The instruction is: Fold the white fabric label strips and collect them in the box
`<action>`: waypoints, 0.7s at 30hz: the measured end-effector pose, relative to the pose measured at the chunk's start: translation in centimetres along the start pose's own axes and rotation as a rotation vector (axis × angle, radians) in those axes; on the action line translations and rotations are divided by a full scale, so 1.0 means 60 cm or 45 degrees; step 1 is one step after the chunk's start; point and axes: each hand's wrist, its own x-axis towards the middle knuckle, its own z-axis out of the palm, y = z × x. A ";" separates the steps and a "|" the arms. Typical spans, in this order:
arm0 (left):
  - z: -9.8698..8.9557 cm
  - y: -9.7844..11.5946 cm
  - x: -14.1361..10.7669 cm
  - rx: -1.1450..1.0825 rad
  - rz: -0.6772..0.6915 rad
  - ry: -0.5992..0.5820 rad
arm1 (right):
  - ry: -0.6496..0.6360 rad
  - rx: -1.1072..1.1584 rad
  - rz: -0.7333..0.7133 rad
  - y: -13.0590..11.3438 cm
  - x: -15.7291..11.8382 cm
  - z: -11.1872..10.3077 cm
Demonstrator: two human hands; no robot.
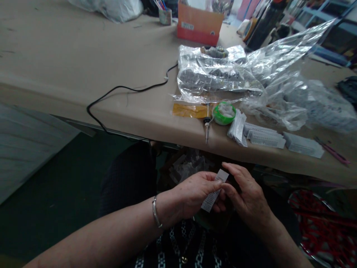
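Note:
My left hand [195, 191], with a bracelet at the wrist, pinches a small white printed label [209, 201] over my lap. Close on its right is my right hand [247, 193], thumb near the label's edge and fingers spread apart from the thumb. Beyond them, along the table's front edge, lie a fanned bundle of white strips [238, 127], a stack of printed labels [264, 136] and another stack [303, 144]. A green round container [224, 113] with white material inside stands beside a thin pointed tool [206, 128].
Clear plastic bags [217, 74] cover part of the table [55, 70]. A black cable [119, 87] runs over its front edge. An orange box [199, 26] stands at the back, and pink tweezers [333, 152] lie at the right. Red material [320, 227] sits low on the right.

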 end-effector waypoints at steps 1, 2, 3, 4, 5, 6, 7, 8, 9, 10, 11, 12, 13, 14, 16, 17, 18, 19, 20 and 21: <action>-0.001 0.000 -0.001 -0.009 0.024 0.001 | 0.006 0.063 0.069 -0.002 0.001 0.000; -0.001 0.000 -0.002 -0.016 0.053 0.004 | 0.008 0.156 0.165 -0.004 0.002 0.000; -0.002 -0.001 -0.003 -0.020 0.081 0.009 | 0.006 0.281 0.285 -0.005 0.005 0.001; -0.003 -0.001 -0.004 -0.018 0.103 0.016 | -0.003 0.434 0.414 -0.007 0.008 0.002; -0.003 -0.001 -0.005 -0.010 0.118 0.028 | -0.016 0.603 0.540 -0.008 0.012 0.005; -0.003 0.000 -0.006 -0.001 0.133 0.047 | -0.030 0.772 0.653 -0.008 0.017 0.008; -0.004 0.000 -0.007 0.012 0.150 0.068 | -0.050 0.929 0.748 -0.007 0.021 0.013; -0.004 0.000 -0.008 0.027 0.168 0.092 | -0.069 1.064 0.820 -0.006 0.026 0.019; -0.004 0.001 -0.009 0.041 0.186 0.115 | -0.086 1.170 0.873 -0.005 0.030 0.025; -0.004 0.002 -0.010 0.057 0.203 0.134 | -0.098 1.246 0.910 -0.003 0.033 0.031; -0.004 0.003 -0.011 0.075 0.217 0.149 | -0.104 1.297 0.933 -0.002 0.035 0.037; -0.005 0.004 -0.012 0.095 0.226 0.163 | -0.108 1.325 0.945 -0.001 0.038 0.042; -0.006 0.005 -0.013 0.115 0.233 0.176 | -0.105 1.338 0.947 -0.001 0.040 0.046; -0.007 0.005 -0.014 0.135 0.241 0.191 | -0.094 1.342 0.940 -0.001 0.043 0.050; -0.011 0.007 -0.014 0.177 0.270 0.222 | -0.071 1.337 0.902 -0.004 0.050 0.054; -0.015 0.008 -0.013 0.205 0.297 0.237 | -0.063 1.328 0.875 -0.006 0.055 0.054; -0.019 0.009 -0.013 0.247 0.336 0.252 | -0.056 1.317 0.844 -0.008 0.061 0.054; -0.024 0.011 -0.012 0.306 0.391 0.274 | -0.049 1.300 0.814 -0.011 0.068 0.054; -0.029 0.014 -0.012 0.382 0.459 0.308 | -0.039 1.277 0.785 -0.013 0.075 0.053; -0.034 0.017 -0.012 0.470 0.538 0.354 | -0.025 1.247 0.760 -0.015 0.082 0.052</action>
